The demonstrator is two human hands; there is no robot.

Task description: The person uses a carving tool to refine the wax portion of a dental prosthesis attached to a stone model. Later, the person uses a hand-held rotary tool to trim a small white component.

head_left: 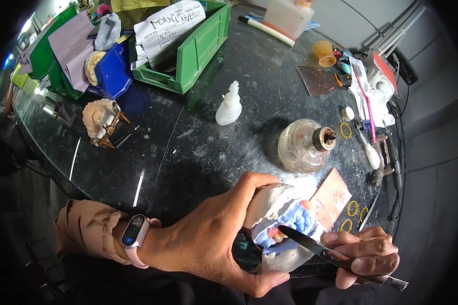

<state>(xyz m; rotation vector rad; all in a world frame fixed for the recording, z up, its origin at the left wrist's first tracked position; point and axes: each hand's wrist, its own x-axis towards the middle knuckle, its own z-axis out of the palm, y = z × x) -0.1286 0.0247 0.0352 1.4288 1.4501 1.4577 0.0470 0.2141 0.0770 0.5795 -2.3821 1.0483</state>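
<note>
Left grip (213,223): clamped on the cast (266,204), my thumb along its near side, my index finger over its far side.
Right grip (366,254): fingers together around the knife (315,247).
Knife: pointing left from my right grip, tip at the cast's pink patch; I cannot tell whether it touches.
Cast: between my grips, white with a blue layer (297,216).
Pink sheet (332,197): beyond my right grip, beside the cast.
Flask (303,150): on the worktop (188,142), beyond both grips.
Bottle (229,111): well beyond my left grip.
</note>
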